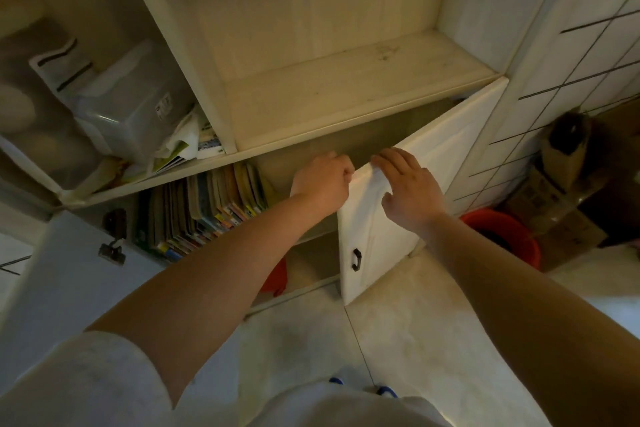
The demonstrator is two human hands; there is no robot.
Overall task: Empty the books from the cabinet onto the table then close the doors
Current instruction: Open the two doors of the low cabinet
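A row of thin books (204, 208) stands upright in the left half of the low cabinet, under a cream shelf. The right cabinet door (408, 191) is white with a small black handle (356, 259) and stands partly open. My left hand (322, 184) curls its fingers around the door's top inner corner. My right hand (408, 187) lies flat on the door's outer face near the top edge, fingers spread. The left door (69, 274) is swung wide open, with its hinge (112, 239) showing. The cabinet's right half looks dark and bare.
The cream shelf (346, 97) above the cabinet is bare. To the left, a clear plastic box (128, 108) and loose papers (183, 146) fill a compartment. A red bucket (502, 236) and cardboard boxes (561, 205) stand on the floor at right. Something red (277, 276) sits low in the cabinet.
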